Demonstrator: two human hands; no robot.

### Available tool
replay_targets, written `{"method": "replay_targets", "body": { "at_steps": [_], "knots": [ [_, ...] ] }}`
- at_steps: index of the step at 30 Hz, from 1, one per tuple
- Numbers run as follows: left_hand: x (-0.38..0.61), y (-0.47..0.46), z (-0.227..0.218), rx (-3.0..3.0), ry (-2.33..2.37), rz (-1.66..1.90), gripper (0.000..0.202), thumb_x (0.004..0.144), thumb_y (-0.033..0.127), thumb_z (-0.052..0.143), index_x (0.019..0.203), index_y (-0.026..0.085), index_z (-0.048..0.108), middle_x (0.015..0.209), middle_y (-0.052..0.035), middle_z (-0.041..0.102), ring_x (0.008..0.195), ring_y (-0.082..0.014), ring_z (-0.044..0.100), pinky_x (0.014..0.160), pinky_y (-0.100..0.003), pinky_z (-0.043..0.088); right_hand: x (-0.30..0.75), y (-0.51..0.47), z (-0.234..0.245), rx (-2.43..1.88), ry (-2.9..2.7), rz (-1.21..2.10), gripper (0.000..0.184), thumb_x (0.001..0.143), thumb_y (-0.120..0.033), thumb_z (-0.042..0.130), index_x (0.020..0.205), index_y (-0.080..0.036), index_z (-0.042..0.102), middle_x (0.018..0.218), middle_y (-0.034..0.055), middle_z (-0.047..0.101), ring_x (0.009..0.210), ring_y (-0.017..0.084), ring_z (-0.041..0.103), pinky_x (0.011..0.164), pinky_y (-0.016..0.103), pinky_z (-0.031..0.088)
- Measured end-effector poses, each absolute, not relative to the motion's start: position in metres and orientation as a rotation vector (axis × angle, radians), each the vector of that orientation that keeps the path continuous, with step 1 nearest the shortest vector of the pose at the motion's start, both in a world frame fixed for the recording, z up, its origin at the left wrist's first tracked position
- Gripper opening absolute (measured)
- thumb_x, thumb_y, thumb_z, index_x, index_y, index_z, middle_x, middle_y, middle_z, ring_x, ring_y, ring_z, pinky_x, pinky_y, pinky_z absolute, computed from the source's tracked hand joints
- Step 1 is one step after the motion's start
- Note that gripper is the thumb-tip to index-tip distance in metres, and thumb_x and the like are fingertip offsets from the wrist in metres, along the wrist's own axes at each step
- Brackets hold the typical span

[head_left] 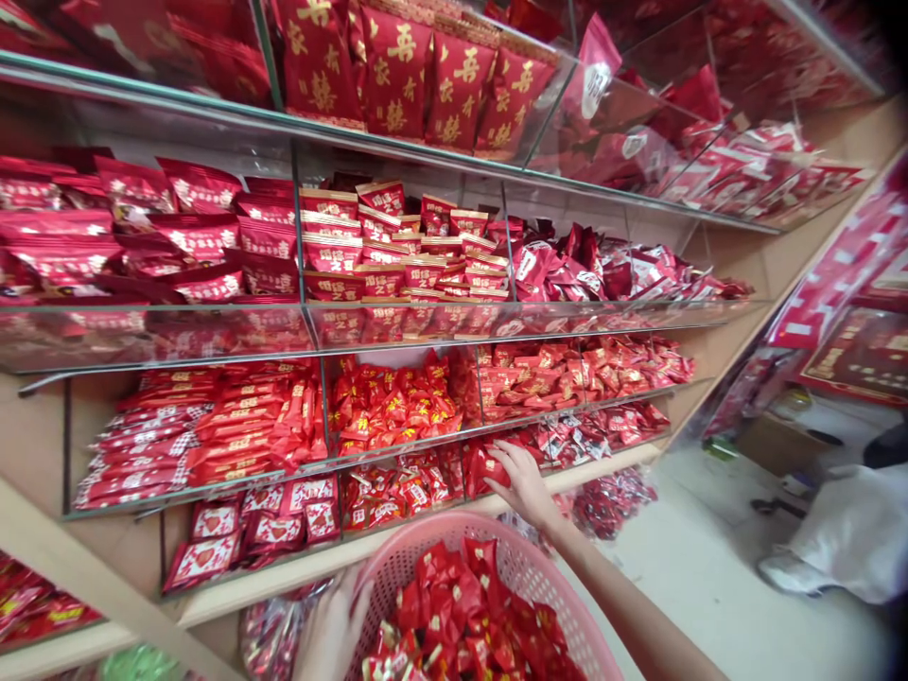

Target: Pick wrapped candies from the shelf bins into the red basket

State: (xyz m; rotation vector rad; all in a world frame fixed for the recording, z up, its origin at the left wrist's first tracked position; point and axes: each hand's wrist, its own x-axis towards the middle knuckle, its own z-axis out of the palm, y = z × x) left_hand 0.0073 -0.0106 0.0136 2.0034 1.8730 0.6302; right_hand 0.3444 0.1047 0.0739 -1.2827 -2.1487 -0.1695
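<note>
A pink perforated plastic basket [596, 615] full of small shiny red candy packets [461, 605] stands in front of the shelves. At its left rim is my left hand [333, 619], blurred, with its fingers closed at the edge. My right hand [525, 484] reaches over the far rim to the lowest shelf compartment. Between its thumb and fingers is a red packet [483, 467] with a small gold mark. Left of that hand lie red and gold wrapped candies [404, 492] in the neighbouring compartment.
Glass-fronted shelves [418, 317] rise ahead, divided into compartments of red packets. Large red bags with gold characters [397, 76] stand on top. Bagged goods [614, 501] lie below at right. Beyond, on the pale floor, are a cardboard box [773, 443] and a person's white-clad leg [844, 539].
</note>
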Motion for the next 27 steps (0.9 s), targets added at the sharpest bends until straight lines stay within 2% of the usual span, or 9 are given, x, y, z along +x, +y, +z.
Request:
{"method": "replay_targets", "body": {
  "at_steps": [4,10,13,18,22,27],
  "knots": [
    [0.010,-0.013,0.023,2.048,1.939,0.605,0.039,0.086,0.035,0.032,0.117,0.022,0.052,0.119,-0.0079,0.055,0.099,-0.0194,0.059,0.083,-0.031,0.048,0.327,0.051,0.065,-1.283,-2.060,0.026,0.043,0.082,-0.036,0.050,0.122,-0.022,0.042,0.128,0.0111,0.043,0.120,0.023,0.039,0.098,0.042,0.036],
    [0.033,-0.021,0.050,2.118,1.762,0.844,0.036,0.084,0.038,0.039,0.111,0.023,0.056,0.113,-0.0079,0.055,0.107,-0.0234,0.050,0.092,-0.041,0.040,0.290,-0.033,0.046,-1.378,-1.902,0.304,0.044,0.081,-0.034,0.051,0.124,-0.026,0.043,0.130,0.0087,0.043,0.121,0.024,0.040,0.099,0.040,0.038],
    [0.058,-0.024,0.062,1.867,1.459,0.941,0.035,0.083,0.040,0.042,0.109,0.023,0.057,0.110,-0.0066,0.058,0.104,-0.0198,0.053,0.093,-0.035,0.042,0.273,-0.058,0.037,-1.395,-1.882,0.381,0.045,0.080,-0.033,0.053,0.124,-0.027,0.044,0.131,0.0078,0.043,0.122,0.024,0.039,0.100,0.039,0.038],
    [0.082,-0.038,0.069,1.491,1.121,0.888,0.031,0.081,0.041,0.047,0.094,0.019,0.065,0.086,-0.0038,0.067,0.084,-0.0153,0.059,0.079,-0.025,0.047,0.258,-0.087,0.027,-1.358,-1.937,0.483,0.048,0.078,-0.034,0.056,0.125,-0.028,0.045,0.129,0.0078,0.046,0.120,0.023,0.043,0.098,0.035,0.041],
    [0.078,-0.054,0.068,1.462,1.106,0.840,0.030,0.079,0.042,0.050,0.078,0.017,0.066,0.072,-0.0012,0.064,0.070,-0.0120,0.055,0.067,-0.021,0.044,0.257,-0.103,0.014,-1.335,-1.971,0.509,0.049,0.076,-0.035,0.059,0.123,-0.028,0.048,0.126,0.0081,0.049,0.117,0.023,0.047,0.096,0.033,0.042],
    [0.077,-0.066,0.064,1.350,1.098,0.807,0.029,0.075,0.044,0.056,0.075,0.015,0.062,0.071,-0.0004,0.062,0.066,-0.0106,0.053,0.064,-0.020,0.042,0.256,-0.113,0.000,-1.279,-1.914,0.594,0.052,0.071,-0.035,0.064,0.121,-0.029,0.050,0.123,0.0072,0.053,0.114,0.024,0.050,0.095,0.032,0.043]
  ]
}}
